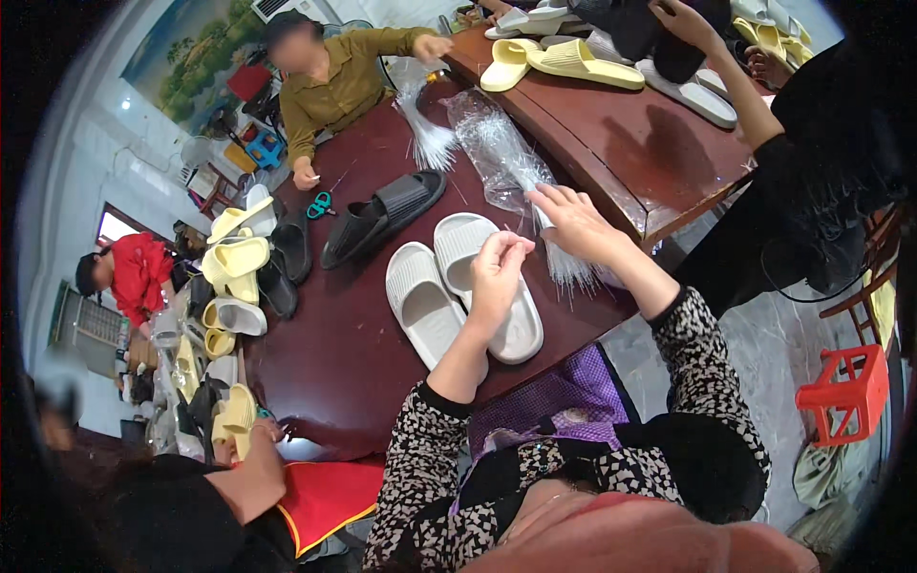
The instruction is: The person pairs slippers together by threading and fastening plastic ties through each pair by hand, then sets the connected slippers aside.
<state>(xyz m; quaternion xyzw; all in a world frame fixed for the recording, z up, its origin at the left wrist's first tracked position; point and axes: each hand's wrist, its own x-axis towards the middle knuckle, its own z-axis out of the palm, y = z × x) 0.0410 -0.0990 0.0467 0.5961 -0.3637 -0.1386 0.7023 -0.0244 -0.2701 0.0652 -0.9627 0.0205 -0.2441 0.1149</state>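
A pair of light grey slides, a left one (420,298) and a right one (511,320), lies side by side on the dark red table in front of me. My left hand (497,282) is over the right slide, its thumb and fingertips pinched together; anything between them is too small to make out. To the right, my right hand (581,227) has its fingers stretched out over a bundle of thin white plastic ties (565,263). The ties stick out of a clear plastic bag (482,129). Part of the bundle is hidden under that hand.
Black slides (387,215) and teal-handled scissors (321,203) lie farther off, near another tie bundle (425,138). Yellow, grey and black slides (239,263) pile up along the left edge. Co-workers surround the tables. A red stool (845,392) stands at right.
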